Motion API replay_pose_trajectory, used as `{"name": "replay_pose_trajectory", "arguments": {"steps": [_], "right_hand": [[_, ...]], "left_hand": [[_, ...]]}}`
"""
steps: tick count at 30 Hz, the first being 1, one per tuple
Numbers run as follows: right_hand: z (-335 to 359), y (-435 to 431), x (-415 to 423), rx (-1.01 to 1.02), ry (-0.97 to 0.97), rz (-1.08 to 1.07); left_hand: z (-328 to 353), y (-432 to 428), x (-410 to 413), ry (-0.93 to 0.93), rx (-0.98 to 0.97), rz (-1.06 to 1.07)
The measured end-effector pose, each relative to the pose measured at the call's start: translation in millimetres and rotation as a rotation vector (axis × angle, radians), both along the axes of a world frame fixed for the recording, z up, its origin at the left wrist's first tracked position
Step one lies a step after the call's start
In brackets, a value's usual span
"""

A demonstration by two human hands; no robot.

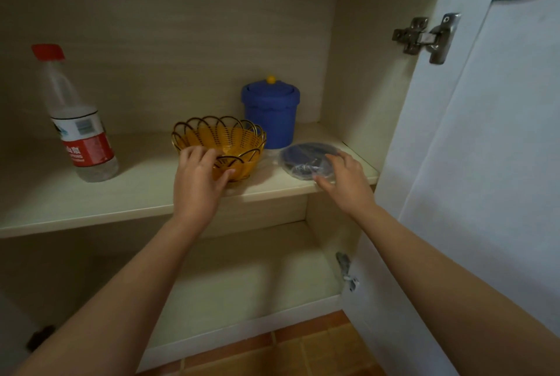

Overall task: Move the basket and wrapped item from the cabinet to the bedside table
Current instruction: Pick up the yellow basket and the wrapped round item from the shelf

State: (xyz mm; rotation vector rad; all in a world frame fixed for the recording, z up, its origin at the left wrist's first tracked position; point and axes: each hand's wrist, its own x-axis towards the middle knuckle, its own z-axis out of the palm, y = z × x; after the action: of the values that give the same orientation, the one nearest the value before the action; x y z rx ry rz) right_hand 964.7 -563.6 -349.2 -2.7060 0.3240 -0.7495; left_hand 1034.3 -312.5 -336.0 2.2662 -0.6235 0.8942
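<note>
A yellow basket (225, 137) with a looped dark wire rim sits on the upper cabinet shelf (136, 190). My left hand (198, 180) is at its near rim, fingers curled over the edge and thumb under the side. To the right lies a flat round dark blue item wrapped in clear plastic (306, 157). My right hand (344, 180) rests on that item's near right edge with fingers spread, touching the wrap; no closed grip shows.
A water bottle (75, 121) with a red cap stands at the shelf's left. A blue lidded jar (270, 112) stands behind the basket and wrapped item. The white cabinet door (491, 163) hangs open at right. A lower shelf (242, 290) and orange floor tiles lie below.
</note>
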Motion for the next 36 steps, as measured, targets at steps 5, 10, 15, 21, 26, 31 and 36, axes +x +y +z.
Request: {"name": "replay_pose_trajectory", "arguments": {"steps": [5,10,15,21,26,31,36], "right_hand": [[-7,1,15,0.001,0.059,-0.070],[-14,-1,27,-0.026,0.061,-0.105],[-13,1,38,-0.029,0.058,-0.035],[-19,3,45,-0.033,0.005,0.019],[-22,6,36,-0.059,-0.051,0.063],[-26,8,23,-0.072,-0.038,0.081],[-27,11,9,-0.118,-0.028,0.061]], "left_hand": [[-1,-4,4,0.005,0.004,-0.020],[-1,-8,7,-0.028,0.014,-0.059],[-1,-9,11,-0.034,-0.021,-0.069],[-3,-8,13,-0.044,-0.024,-0.063],[-6,-8,12,-0.043,-0.026,-0.057],[-8,-8,8,-0.036,-0.033,-0.045],[-8,-8,3,-0.033,-0.035,-0.027]]}}
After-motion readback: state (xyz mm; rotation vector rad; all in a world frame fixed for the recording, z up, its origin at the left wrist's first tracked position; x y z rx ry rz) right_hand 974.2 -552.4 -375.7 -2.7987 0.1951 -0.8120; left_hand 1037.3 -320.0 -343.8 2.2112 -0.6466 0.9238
